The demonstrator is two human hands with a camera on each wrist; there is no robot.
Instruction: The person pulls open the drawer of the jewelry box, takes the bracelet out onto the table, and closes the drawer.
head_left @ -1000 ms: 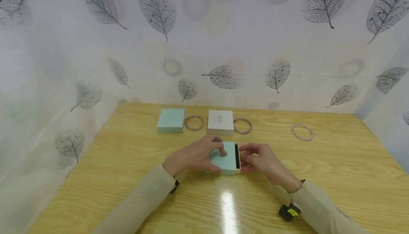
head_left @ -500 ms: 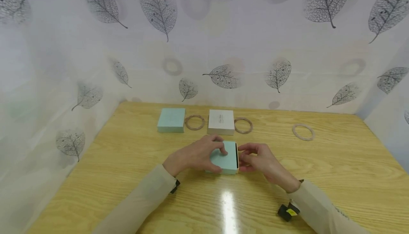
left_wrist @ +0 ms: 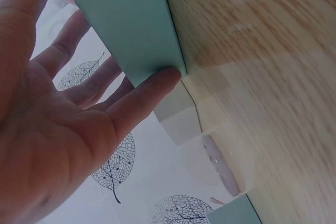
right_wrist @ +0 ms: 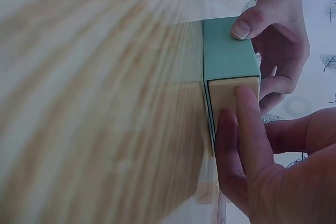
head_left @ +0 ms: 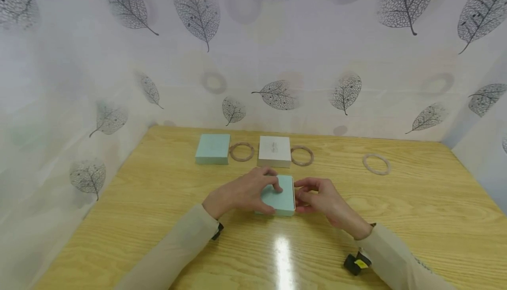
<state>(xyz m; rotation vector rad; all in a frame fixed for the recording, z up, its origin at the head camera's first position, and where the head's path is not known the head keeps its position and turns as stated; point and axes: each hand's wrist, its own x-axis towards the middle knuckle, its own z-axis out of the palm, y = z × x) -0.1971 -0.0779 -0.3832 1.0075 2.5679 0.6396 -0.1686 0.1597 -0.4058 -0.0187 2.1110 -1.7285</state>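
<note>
A light green drawer box [head_left: 285,195] lies on the wooden table, its cream drawer almost flush with the sleeve. My left hand [head_left: 247,193] grips the sleeve from the left, thumb on the near side and a finger over the top. In the left wrist view the thumb lies along the green side wall [left_wrist: 128,19]. My right hand [head_left: 325,200] is at the box's right end. The right wrist view shows its fingertips pressing flat against the cream drawer front [right_wrist: 223,93]. The inside of the drawer is hidden.
Behind the hands, a second green box [head_left: 212,149] and a white box [head_left: 274,151] stand on the table [head_left: 119,219]. A pinkish bangle [head_left: 241,160] lies between them, another bangle [head_left: 302,165] right of the white box. A paler bangle [head_left: 379,173] is farther right. Leaf-patterned curtain [head_left: 237,70] surrounds the table.
The drawer has slid left into the green sleeve, and its dark gap has narrowed to a thin line. My right hand has moved slightly left with it; my left hand has stayed put.
</note>
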